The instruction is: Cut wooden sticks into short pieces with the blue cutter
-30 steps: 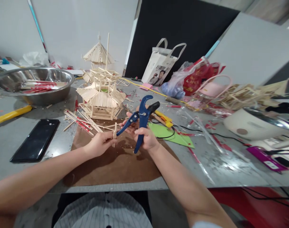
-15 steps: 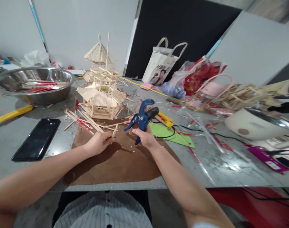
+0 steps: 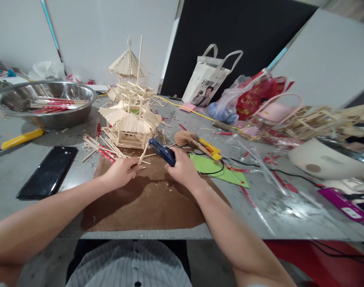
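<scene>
My left hand (image 3: 122,172) is closed over the brown mat, pinching thin wooden sticks (image 3: 143,154); one points up from the fingers, and short ends show below. My right hand (image 3: 183,167) grips a blue hand-held pipe cutter (image 3: 162,152), its head pointing left close to the upper end of that stick. Whether the cutter touches the stick, I cannot tell. Behind both hands stands a tiered pavilion model (image 3: 129,119) built of wooden sticks. Loose sticks (image 3: 110,148), some with red-and-white wrapping, lie between the model and my left hand.
On the left are a steel bowl (image 3: 80,115) with wrapped sticks, a yellow-handled tool (image 3: 22,138) and a black phone (image 3: 47,172). Right of the brown mat (image 3: 146,211) lie a yellow-handled tool with a cord (image 3: 210,149), green paper (image 3: 208,164), a white pot (image 3: 313,159) and a purple power strip (image 3: 345,204).
My right hand has turned the cutter, so its head now points left and sits nearer the stick. The stick in my left hand stands higher. The camera view has shifted slightly.
</scene>
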Tool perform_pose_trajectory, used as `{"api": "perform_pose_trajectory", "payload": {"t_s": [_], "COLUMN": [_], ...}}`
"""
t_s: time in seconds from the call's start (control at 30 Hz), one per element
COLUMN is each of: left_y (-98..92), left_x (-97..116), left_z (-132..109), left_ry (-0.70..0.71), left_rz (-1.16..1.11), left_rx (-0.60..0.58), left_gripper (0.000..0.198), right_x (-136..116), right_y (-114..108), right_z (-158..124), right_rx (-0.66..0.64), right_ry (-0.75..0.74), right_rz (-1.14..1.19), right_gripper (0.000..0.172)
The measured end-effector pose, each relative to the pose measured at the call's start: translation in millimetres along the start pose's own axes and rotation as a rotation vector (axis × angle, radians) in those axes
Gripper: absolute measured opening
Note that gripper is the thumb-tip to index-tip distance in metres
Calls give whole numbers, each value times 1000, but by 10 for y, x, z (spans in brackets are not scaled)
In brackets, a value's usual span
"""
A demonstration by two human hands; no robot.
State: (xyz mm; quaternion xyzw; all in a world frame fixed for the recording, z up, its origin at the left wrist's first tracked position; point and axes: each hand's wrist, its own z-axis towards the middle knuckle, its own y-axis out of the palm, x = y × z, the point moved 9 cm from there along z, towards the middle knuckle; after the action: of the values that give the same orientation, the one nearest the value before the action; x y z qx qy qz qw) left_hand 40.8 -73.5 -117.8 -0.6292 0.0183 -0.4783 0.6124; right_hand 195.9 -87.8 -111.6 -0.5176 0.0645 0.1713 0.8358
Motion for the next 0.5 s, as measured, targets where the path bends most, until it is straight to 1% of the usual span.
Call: {"api": "perform_pose_trajectory", "payload": {"t_s": [0.13,0.33,0.5], "left_y": [-46,-27,-7], "left_x": [13,62,14], "left_z": [-2,-7,-10], "left_ry": [20,57,42], "left_rz": [77,229,276], "left_rx": [45,47,46], "left_gripper": [22,21,21], "right_x": [-54,-225,-288], "right_y": [20,87,134], "right_z": [-2,-41,-73], "right_rx": [-48,-125,-145], "right_ry": [-11,-112,-142], "right_rz": [-32,-38,-41], "right_gripper": [45,50,54]}}
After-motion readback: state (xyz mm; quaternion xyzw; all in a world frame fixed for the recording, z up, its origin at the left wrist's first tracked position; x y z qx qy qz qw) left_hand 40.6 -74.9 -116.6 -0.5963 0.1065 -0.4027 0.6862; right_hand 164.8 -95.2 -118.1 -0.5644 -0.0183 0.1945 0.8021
